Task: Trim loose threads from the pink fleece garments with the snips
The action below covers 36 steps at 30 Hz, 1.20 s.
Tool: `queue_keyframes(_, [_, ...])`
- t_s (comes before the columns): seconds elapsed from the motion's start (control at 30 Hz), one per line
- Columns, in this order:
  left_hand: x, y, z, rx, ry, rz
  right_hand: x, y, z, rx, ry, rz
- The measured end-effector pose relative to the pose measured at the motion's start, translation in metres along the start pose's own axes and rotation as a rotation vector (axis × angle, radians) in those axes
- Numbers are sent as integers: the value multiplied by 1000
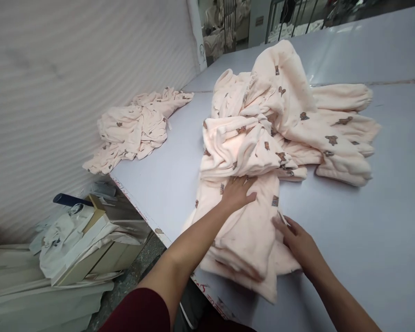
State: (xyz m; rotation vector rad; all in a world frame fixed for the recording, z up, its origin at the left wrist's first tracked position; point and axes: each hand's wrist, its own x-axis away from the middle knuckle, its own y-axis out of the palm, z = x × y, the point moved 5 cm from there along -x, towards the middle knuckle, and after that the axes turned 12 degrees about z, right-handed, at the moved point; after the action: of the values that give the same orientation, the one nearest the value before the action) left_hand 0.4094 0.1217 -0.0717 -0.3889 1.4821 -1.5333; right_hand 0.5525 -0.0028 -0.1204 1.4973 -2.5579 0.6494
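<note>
A pile of pale pink plush garments with brown animal prints lies on the table before me. My left hand rests flat on the near folded fabric, fingers spread, with its fingertips at the edge of the bunched cloth. At the right edge of this fabric, my right hand is closed round a small, thin, pale pointed thing. Most of that thing is hidden by the fingers, so its kind is unclear. Layers of the near cloth hang towards the table's front edge.
A second heap of the same printed fabric lies at the table's left edge, by a pale ribbed sheet. Below left stand boxes with white cloth and a dark blue roll. Metal bars rise behind the pale table.
</note>
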Motion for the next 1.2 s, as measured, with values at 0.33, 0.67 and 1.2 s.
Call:
queue_keyframes(0.33, [119,-48,88,840,-208,-217,30,-26,47,185,-77,-88])
queue_keyframes(0.67, [191,-68,-81,874,-1077,154,88,-7,-42,334,-519,-77])
queue_keyframes(1.2, [141,-102,85,1193,-558,48,61,-60,20,366,-577,-43])
